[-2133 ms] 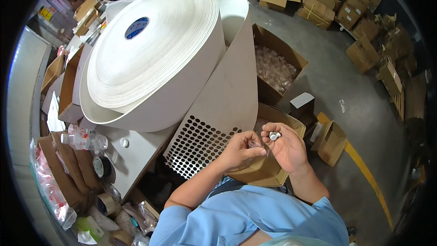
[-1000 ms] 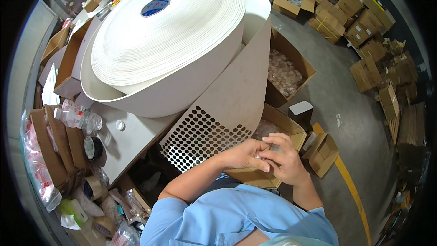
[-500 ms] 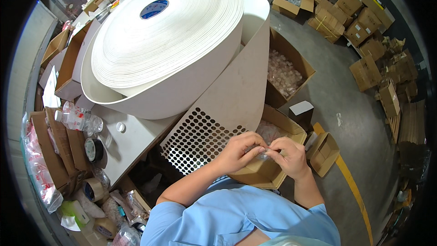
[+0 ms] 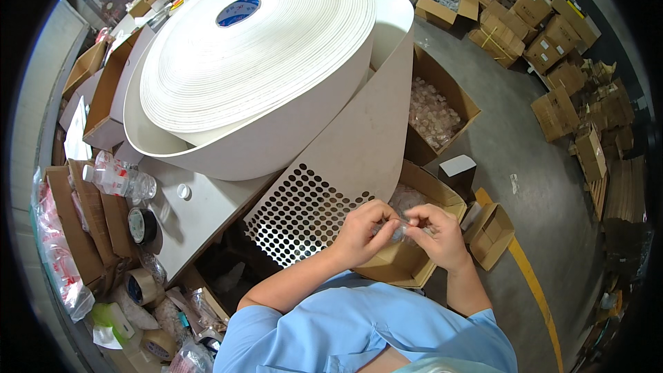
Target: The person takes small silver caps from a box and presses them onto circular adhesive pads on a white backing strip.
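Observation:
Both hands are close together over an open cardboard box (image 4: pixel 397 266) in front of my body. My left hand (image 4: pixel 364 233) pinches one side of a small clear plastic bag (image 4: pixel 400 233), thumb against bent fingers. Opposite it, my right hand (image 4: pixel 442 236) pinches the other side. Fingers hide much of the bag, and what it holds is too small to tell. Inside the box, behind my hands, lies more clear plastic (image 4: pixel 407 197). Left of my left hand hangs the end of a white sheet punched with rows of round holes (image 4: pixel 304 211).
A huge white roll (image 4: pixel 262 48) rests on the table (image 4: pixel 200 217). Left are a plastic bottle (image 4: pixel 121 178), a white cap (image 4: pixel 184 191) and a black tape roll (image 4: pixel 142 226). A carton of small translucent pieces (image 4: pixel 431 114) stands beyond; stacked cartons (image 4: pixel 545 34) line the far right.
My fingertips have moved slightly apart, so more of the clear plastic bag shows between them. My view has shifted a little; the surroundings look the same.

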Demonstrator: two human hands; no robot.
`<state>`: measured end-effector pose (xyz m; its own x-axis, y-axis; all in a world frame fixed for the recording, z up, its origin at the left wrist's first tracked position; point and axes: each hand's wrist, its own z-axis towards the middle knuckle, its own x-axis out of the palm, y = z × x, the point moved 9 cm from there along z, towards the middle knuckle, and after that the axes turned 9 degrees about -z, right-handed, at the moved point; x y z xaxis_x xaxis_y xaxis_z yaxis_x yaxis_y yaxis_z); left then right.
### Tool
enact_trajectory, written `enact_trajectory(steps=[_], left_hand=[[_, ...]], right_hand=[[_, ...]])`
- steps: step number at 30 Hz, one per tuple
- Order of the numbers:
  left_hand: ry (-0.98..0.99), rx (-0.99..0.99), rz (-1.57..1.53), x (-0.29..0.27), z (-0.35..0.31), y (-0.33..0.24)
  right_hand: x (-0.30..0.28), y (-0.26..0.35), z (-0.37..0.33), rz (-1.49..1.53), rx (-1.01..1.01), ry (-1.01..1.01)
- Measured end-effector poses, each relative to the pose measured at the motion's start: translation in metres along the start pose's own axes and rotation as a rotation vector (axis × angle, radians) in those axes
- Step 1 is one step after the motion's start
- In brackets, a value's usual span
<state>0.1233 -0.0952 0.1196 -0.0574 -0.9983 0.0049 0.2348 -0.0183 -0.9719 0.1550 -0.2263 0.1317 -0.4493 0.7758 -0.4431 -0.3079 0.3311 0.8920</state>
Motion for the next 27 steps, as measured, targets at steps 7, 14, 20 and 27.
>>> enact_trajectory(steps=[7, 14, 20, 27], left_hand=[[0.051, -0.039, -0.106, 0.006, -0.003, 0.005], [-0.001, -0.041, -0.082, 0.001, 0.000, 0.000], [0.051, -0.025, -0.082, 0.010, -0.002, -0.002], [0.018, -0.039, -0.127, 0.004, -0.011, 0.003]], right_hand=[[0.003, -0.019, -0.008, 0.308, 0.094, 0.042], [-0.001, -0.013, -0.004, 0.283, 0.052, -0.025], [0.003, 0.008, 0.005, 0.031, -0.094, 0.101], [0.010, 0.007, 0.002, -0.008, -0.050, 0.177]])
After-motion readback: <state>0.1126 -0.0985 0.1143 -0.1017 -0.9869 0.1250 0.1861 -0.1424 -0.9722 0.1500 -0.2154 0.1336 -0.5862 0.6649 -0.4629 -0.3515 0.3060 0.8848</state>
